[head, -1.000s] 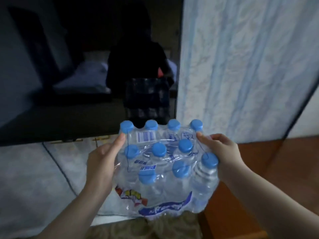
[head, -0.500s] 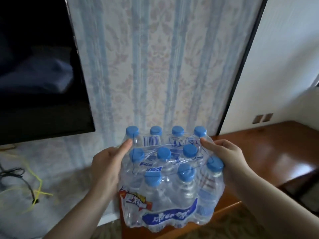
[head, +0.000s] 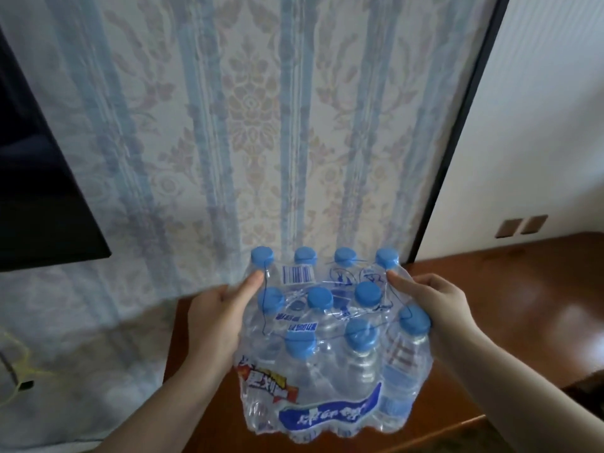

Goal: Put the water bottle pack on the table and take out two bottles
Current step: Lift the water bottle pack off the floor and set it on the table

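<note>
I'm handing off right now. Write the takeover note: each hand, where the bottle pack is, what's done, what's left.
Left hand: gripping the left side of the water bottle pack, thumb up by the caps.
Right hand: gripping the right side, fingers on the wrap.
The pack is over the near left corner of the wooden table; I cannot tell whether its base touches yet. The wrap looks sealed and the blue caps are all under the film.
Done: pack brought to the table.
Left: set it down, release, open the wrap, take out two bottles.
</note>
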Demonstrator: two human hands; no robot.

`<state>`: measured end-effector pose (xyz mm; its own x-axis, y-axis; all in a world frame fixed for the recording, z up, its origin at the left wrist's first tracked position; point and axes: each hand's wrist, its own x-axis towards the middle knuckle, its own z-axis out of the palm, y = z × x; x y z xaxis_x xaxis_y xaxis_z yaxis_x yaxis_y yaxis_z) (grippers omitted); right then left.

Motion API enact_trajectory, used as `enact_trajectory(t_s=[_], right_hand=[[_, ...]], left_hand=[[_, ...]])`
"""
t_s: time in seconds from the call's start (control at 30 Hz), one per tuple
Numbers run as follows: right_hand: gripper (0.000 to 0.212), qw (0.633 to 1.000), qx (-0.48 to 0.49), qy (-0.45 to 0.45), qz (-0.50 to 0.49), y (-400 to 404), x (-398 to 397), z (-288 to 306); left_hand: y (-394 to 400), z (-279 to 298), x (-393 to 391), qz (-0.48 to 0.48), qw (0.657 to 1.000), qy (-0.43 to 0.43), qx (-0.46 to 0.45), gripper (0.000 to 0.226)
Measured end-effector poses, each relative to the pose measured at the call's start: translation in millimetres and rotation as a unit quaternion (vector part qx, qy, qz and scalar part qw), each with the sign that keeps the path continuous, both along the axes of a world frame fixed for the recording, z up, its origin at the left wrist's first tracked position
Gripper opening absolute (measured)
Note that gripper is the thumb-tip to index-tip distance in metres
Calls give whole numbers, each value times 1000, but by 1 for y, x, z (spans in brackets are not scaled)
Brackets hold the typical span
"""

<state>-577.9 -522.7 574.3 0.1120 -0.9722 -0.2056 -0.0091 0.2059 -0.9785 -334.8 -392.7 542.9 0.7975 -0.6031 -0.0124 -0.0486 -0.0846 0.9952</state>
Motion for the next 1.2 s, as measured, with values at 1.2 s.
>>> enact_trajectory(t_s=[1.2], right_hand=[[46,969,33,93,226,-152,58,-136]], left_hand=[[-91,-106,7,180,961,-10,211,65]])
